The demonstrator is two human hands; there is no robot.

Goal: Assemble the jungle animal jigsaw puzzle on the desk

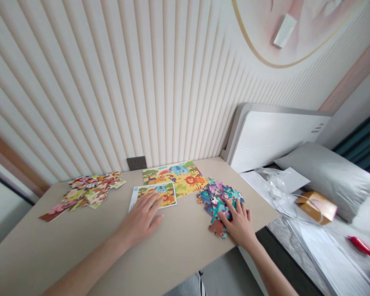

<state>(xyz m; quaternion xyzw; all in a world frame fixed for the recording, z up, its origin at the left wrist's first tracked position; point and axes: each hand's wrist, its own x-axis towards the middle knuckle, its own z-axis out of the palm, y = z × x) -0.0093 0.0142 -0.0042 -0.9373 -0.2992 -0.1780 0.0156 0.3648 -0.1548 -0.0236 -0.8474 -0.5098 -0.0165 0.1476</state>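
Note:
My left hand (142, 217) lies with its fingers spread over the lower part of a white-bordered picture card (172, 193). Behind the card is a larger yellow animal picture (188, 179) with a lion and an elephant, flat against the wall side of the table. On the right, my right hand (239, 222) rests with spread fingers on the near edge of a pile of blue and purple puzzle pieces (214, 199). A second heap of red, green and cream pieces (94, 191) sits at the left. Neither hand visibly grips anything.
The beige table (172, 250) stands against a ribbed wall with a dark socket (136, 163). To the right is a bed with a grey pillow (329, 176), an orange box (316, 207), cables, papers and a red-handled tool (360, 246).

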